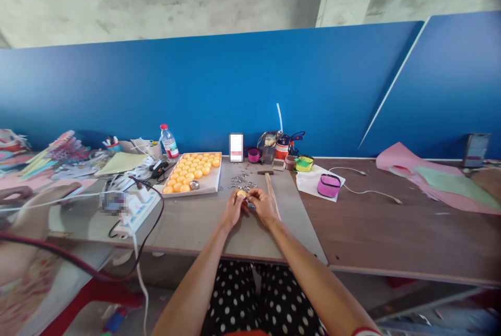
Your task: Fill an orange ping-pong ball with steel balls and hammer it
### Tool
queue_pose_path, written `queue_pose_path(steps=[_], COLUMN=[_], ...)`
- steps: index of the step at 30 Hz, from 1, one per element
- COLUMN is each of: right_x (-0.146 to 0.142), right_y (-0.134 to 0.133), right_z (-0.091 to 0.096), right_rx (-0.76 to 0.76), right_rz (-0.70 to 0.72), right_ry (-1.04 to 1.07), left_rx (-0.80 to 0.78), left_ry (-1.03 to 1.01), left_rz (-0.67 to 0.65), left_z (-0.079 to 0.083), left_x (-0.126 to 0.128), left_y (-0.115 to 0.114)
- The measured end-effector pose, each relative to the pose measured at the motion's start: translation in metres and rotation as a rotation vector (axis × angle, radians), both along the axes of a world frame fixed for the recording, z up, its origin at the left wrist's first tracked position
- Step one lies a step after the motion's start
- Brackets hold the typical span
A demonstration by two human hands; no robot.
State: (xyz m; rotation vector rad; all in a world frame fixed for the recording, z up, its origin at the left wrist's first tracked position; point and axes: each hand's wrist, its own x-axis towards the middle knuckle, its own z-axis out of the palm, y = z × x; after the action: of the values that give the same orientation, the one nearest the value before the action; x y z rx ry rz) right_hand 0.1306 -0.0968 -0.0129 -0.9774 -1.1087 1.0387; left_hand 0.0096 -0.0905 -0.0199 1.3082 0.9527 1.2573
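Observation:
My left hand (pixel 234 206) is closed round an orange ball (pixel 241 193) held just above the grey board (pixel 195 224). My right hand (pixel 261 201) pinches a small metal piece (pixel 248 200) against that ball; the piece is too small to name. Both hands meet at the middle of the board. Behind them lies a scatter of small metal pieces (pixel 239 179). A white tray (pixel 213 182) with several orange balls (pixel 191 168) sits to the back left.
A wooden stick (pixel 272 195) lies right of my hands. A power strip (pixel 136 211) with cables, a water bottle (pixel 169 142), a phone (pixel 236 147), small tubs (pixel 282 154), a pink pouch (pixel 328 185) and pink paper (pixel 434 182) stand around. Another person's arm (pixel 31 211) is at the left.

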Motion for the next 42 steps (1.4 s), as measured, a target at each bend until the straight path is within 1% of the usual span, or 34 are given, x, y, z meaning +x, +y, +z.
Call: queue_pose_path(steps=[4, 9, 16, 20, 23, 25, 27, 29, 30, 32, 34, 37, 42], right_x=[0.0, 0.0, 0.001, -0.001, -0.002, 0.0, 0.003, 0.006, 0.006, 0.006, 0.003, 0.0, 0.001], right_y=[-0.001, -0.001, -0.002, -0.001, 0.001, 0.0, -0.002, -0.005, -0.007, -0.011, -0.015, -0.018, -0.018], right_z=[0.002, 0.001, -0.001, -0.002, -0.002, -0.003, -0.004, -0.005, -0.005, -0.004, -0.003, 0.0, -0.001], right_rx=[0.016, 0.011, -0.014, -0.013, 0.01, 0.057, 0.134, 0.206, 0.223, 0.206, 0.15, 0.089, 0.037], right_rz=[-0.011, -0.058, -0.011, -0.009, -0.047, -0.125, -0.229, -0.309, -0.328, -0.325, -0.308, -0.305, -0.276], right_ry=[-0.064, -0.156, -0.187, -0.182, -0.161, -0.2, -0.354, -0.604, -0.739, -0.982, -1.158, -1.29, -1.346], left_rx=[-0.002, -0.005, -0.003, -0.006, -0.015, -0.021, -0.026, -0.029, -0.031, -0.036, -0.045, -0.07, -0.125], left_ry=[0.005, 0.012, 0.027, 0.012, -0.023, -0.047, -0.066, -0.09, -0.105, -0.141, -0.182, -0.244, -0.322], left_rz=[-0.003, -0.004, 0.004, -0.011, -0.028, -0.031, -0.017, 0.008, 0.02, 0.04, 0.057, 0.077, 0.096], left_z=[0.0, -0.002, -0.006, -0.004, -0.002, -0.001, -0.002, -0.003, -0.004, -0.005, -0.007, -0.007, -0.009], left_x=[0.001, 0.0, 0.0, 0.0, 0.001, 0.001, 0.001, 0.001, 0.0, -0.001, -0.003, -0.004, -0.006], left_y=[-0.001, 0.001, 0.003, 0.001, -0.001, -0.001, -0.001, 0.001, 0.001, 0.003, 0.005, 0.008, 0.011])
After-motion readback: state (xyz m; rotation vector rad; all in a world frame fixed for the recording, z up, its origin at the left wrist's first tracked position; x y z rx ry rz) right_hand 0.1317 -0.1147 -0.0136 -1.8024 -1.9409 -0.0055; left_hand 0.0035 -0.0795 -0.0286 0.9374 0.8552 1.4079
